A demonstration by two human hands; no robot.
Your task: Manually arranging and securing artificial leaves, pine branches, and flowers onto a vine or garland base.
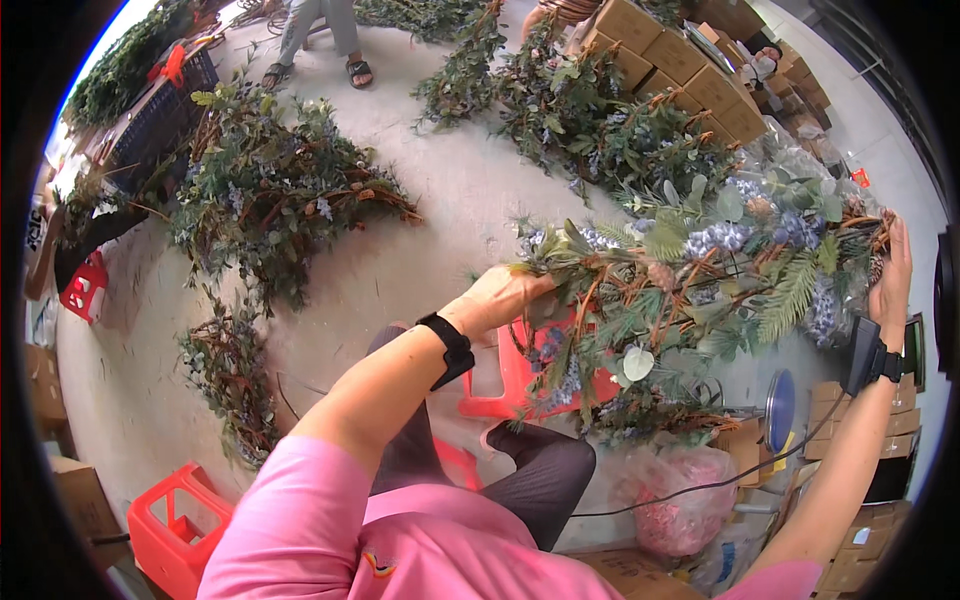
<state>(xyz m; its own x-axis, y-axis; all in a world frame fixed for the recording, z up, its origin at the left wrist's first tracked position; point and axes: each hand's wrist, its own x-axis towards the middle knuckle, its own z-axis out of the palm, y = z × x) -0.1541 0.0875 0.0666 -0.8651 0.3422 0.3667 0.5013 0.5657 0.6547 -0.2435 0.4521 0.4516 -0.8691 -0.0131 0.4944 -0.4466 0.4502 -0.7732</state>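
Note:
Across the right half, in front of me, I hold up an artificial greenery wreath of brown vines, green leaves, blue berry clusters and pinecones. My left hand is closed round its left end, fingertips partly hidden by the leaves. At the opposite end my right hand grips the vine edge, thumb and fingers pressed against it. Both wrists wear black bands, and a dark cable runs from the right one. Beneath the wreath stands a red plastic stool, partly covered by leaves.
Piles of similar greenery lie on the floor at left, with more greenery at the back. Stacked cardboard boxes stand at far right. A red stool is at lower left, a pink-filled plastic bag at lower right. Another person's legs show at the far side.

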